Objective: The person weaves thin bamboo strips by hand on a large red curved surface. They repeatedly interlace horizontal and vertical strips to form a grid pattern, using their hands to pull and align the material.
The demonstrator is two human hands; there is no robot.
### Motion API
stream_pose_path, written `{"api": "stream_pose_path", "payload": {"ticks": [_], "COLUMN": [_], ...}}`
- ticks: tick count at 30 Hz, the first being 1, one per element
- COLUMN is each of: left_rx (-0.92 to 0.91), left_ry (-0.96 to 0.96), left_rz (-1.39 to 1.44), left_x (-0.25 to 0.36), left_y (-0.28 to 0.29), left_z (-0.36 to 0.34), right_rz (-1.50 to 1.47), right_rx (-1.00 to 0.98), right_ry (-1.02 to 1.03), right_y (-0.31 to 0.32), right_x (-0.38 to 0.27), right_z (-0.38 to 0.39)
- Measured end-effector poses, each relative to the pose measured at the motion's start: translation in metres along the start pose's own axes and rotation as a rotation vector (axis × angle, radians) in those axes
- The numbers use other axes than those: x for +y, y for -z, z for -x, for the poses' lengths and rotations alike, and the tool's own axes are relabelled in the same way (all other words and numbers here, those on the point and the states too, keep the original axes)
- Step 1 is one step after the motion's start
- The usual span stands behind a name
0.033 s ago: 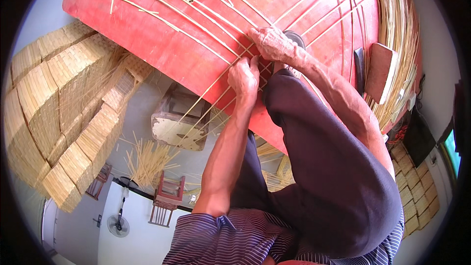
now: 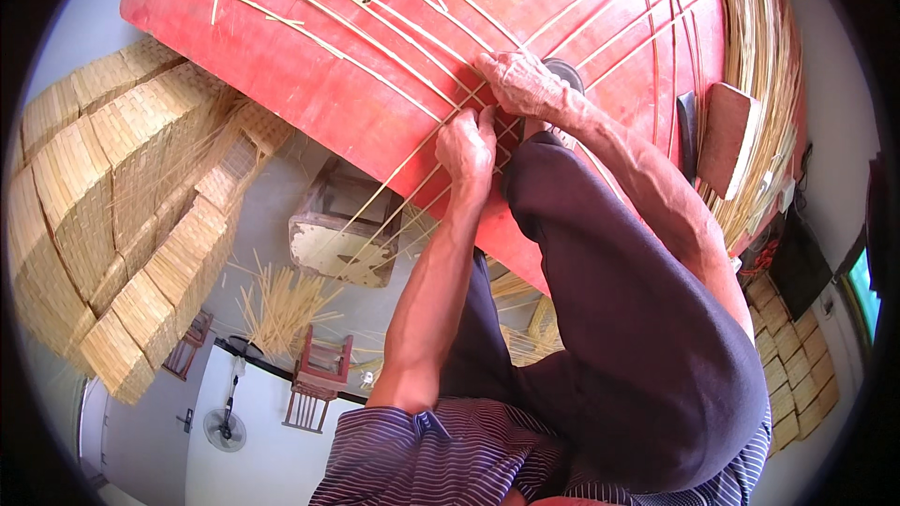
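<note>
Pale, thin bamboo strips (image 2: 398, 69) cross each other in an open lattice on a red board (image 2: 328, 94). At the crossing my left hand (image 2: 467, 143) is closed, thumb and fingers pinched on a strip. Just beyond it and to the right, my right hand (image 2: 525, 84) presses down with curled fingers at a strip; its fingertips are partly hidden. My raised foot in a dark shoe (image 2: 564, 73) rests on the board beside the right wrist, close to the lattice. Several strip ends hang past the board's near edge.
A brick (image 2: 729, 139) and a dark, flat tool (image 2: 687, 136) lie right, beside a long bundle of strips (image 2: 755, 47). Stacked woven baskets (image 2: 122, 178) stand left. Below are a worn stool (image 2: 342, 248), loose strips (image 2: 281, 309), a small red chair (image 2: 322, 370) and a fan (image 2: 225, 428).
</note>
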State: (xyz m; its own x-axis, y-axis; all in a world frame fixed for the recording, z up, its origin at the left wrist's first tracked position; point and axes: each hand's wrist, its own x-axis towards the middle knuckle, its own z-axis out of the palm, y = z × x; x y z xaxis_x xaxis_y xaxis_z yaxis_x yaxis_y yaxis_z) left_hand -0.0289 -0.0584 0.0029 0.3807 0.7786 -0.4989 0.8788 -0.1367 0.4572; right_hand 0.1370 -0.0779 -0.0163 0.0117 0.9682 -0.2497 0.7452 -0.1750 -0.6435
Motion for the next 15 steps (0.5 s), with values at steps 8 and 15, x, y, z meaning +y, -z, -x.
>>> {"api": "stream_pose_path", "payload": {"ticks": [8, 15], "left_rx": [0.006, -0.288], "left_ry": [-0.004, 0.25], "left_rz": [0.05, 0.876], "left_x": [-0.001, -0.023], "left_y": [-0.006, 0.048], "left_z": [-0.002, -0.013], "right_rz": [0.005, 0.063], "right_rx": [0.029, -0.005], "right_ry": [-0.026, -0.062], "right_y": [0.0, 0.025], "right_x": [0.001, -0.06], "right_z": [0.001, 0.018]}}
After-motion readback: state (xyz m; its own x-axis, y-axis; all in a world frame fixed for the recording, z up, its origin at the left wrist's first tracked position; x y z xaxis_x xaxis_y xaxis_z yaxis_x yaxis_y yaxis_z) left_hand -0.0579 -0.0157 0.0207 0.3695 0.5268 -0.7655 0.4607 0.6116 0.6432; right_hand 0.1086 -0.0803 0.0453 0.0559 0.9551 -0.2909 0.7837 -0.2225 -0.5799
